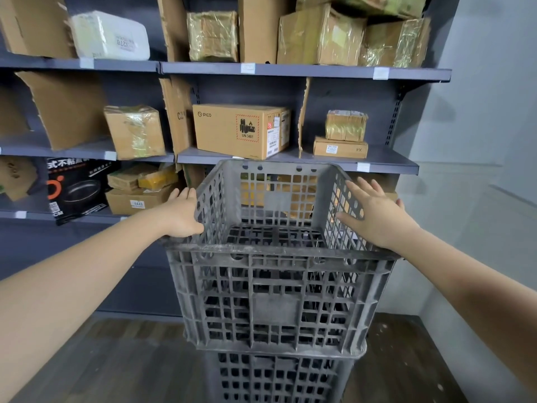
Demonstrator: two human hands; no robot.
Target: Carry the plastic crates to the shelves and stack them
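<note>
I see the top crate [279,257] sitting on another crate [279,376] just before the shelves [290,162]. My left hand [181,215] presses its left wall, fingers seemingly straight; my right hand [374,215] spreads flat on the right wall, probably steadying the stack.

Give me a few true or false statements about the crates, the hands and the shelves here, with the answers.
1. The top crate sits on another crate. True.
2. The left hand touches the top crate's side. True.
3. The top crate is full of boxes. False: it is empty.
4. The right hand has curled fingers. False: its fingers are straight.
5. The PICO box lies on the floor. False: it stands on a shelf.
</note>
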